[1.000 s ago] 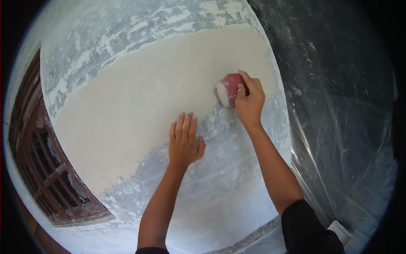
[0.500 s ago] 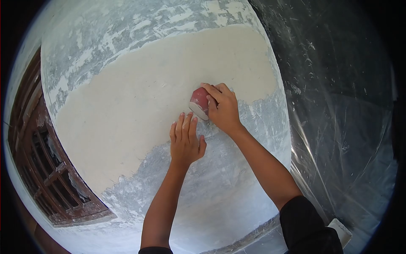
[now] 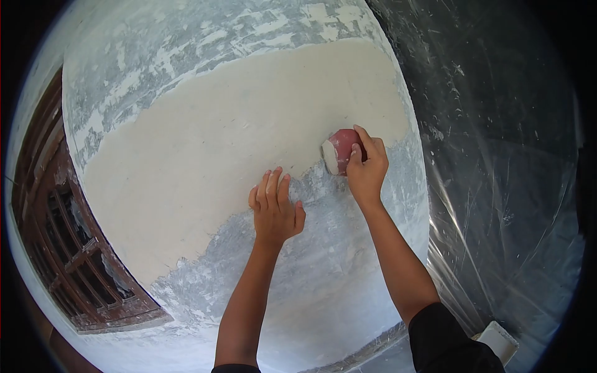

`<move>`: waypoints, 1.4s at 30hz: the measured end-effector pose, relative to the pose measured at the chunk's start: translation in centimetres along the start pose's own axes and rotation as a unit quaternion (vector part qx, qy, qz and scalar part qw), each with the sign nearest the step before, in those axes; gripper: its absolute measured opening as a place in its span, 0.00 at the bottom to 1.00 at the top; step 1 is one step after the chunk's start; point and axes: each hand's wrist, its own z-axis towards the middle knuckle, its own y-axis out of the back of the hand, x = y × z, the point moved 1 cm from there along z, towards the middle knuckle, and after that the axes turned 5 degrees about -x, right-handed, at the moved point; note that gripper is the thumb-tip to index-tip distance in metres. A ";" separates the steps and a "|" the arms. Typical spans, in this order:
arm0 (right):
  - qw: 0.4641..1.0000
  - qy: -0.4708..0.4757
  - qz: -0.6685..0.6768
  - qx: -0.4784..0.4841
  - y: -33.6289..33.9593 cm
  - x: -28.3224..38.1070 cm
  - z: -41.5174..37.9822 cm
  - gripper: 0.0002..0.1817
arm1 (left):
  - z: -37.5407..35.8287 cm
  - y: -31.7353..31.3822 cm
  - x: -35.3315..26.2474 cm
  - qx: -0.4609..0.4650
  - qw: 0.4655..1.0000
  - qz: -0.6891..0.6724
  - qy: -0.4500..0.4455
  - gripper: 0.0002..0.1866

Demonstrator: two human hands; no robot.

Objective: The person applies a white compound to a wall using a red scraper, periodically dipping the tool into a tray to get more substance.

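My right hand [image 3: 368, 168] grips a red putty scraper [image 3: 346, 149] between thumb and fingers. A thick strip of pale putty [image 3: 331, 158] sits along the scraper's left edge, which meets the wall. Around it, a smooth cream putty patch [image 3: 236, 118] spreads across the grey, streaky wall [image 3: 323, 261]. My left hand [image 3: 273, 208] lies with fingers stretched out on the lower border of that patch, holding nothing. It is to the left of the scraper and a little lower.
A brown wooden lattice window [image 3: 93, 255] is set in the wall at left. Clear plastic sheeting [image 3: 497, 205] hangs over a dark surface beyond the wall's right edge. A white tray-like object [image 3: 499, 342] shows at lower right, partly behind my sleeve.
My right hand has moved the scraper to the right along the patch's lower border, and the scraper has turned. My left hand has stayed nearly in place.
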 end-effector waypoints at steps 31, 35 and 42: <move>0.991 0.055 -0.104 -0.061 0.9 -0.9 2.4 0.19 | 0.5 0.4 -0.5 0.062 0.997 -0.048 -0.020 0.32; 0.990 0.127 -0.003 0.058 -1.1 1.3 0.6 0.19 | 0.4 0.7 -0.8 0.120 0.984 -0.073 -0.110 0.25; 0.996 0.058 -0.068 -0.011 1.2 -1.9 1.1 0.19 | 0.0 0.1 -0.9 0.136 0.977 -0.075 -0.144 0.23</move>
